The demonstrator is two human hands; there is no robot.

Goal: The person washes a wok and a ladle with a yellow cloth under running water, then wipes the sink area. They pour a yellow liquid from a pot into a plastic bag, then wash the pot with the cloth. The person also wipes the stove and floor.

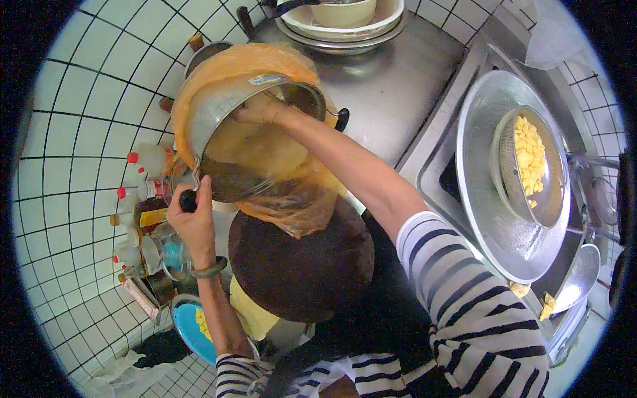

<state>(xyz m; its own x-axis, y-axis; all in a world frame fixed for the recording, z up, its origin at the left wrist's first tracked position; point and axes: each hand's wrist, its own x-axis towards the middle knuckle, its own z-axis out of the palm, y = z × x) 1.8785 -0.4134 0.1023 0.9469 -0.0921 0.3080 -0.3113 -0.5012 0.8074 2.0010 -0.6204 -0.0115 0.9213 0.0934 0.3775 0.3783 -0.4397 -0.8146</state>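
Note:
A large metal pot [229,179] is tipped on its side, its mouth turned toward me. My left hand [192,209] is closed around the black knob of its near-left side handle. My right hand [262,108] reaches inside, against the upper inner wall; its fingers are mostly hidden in shade. Pale yellowish matter coats the pot's inside, too blurred to name. An orange plastic bag [245,63] lies behind and around the pot, and a sheer part of it hangs below the rim. Beneath is a dark brown round board [302,265].
Right, a large metal colander [484,219] in the sink holds a mesh strainer [505,159] with yellow pieces. Bottles with red caps [156,159] line the left wall. A blue basin [189,328] sits lower left. Stacked bowls [345,36] stand on the steel counter [391,86].

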